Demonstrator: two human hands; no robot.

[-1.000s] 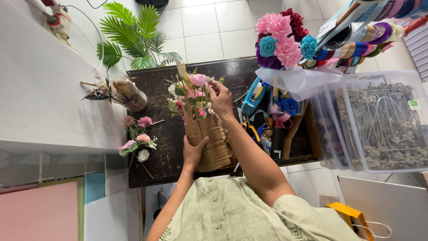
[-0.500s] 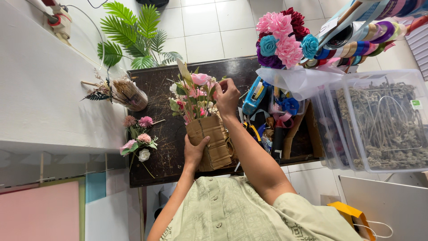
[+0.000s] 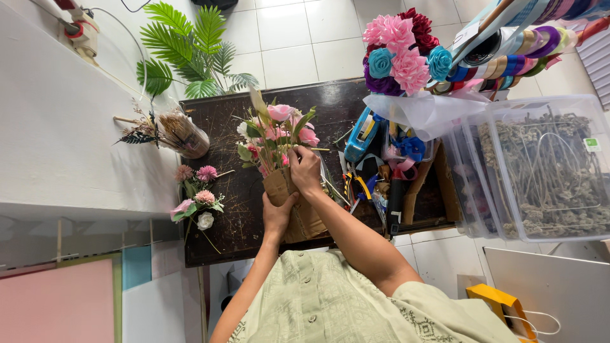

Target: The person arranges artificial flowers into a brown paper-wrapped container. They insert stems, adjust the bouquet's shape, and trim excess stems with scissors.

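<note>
A clear plastic bin point(image 3: 546, 171) of brownish dried stems stands at the right, a small green-and-white label point(image 3: 592, 144) stuck near its upper right corner. A yellow bag point(image 3: 502, 305) with white handles lies at the lower right, and a blue tape dispenser point(image 3: 363, 133) sits on the dark counter point(image 3: 216, 114). The brown paper-wrapped bouquet point(image 3: 286, 171) of pink flowers stands near the counter's front edge. The left hand point(image 3: 278, 213) has its grip closed around the lower part of the wrap from the front. The right hand point(image 3: 305, 170) rests on the wrap's top rim, fingers pinched among the stems just below the pink blooms. A small loose posy point(image 3: 198, 200) lies to the left.
</note>
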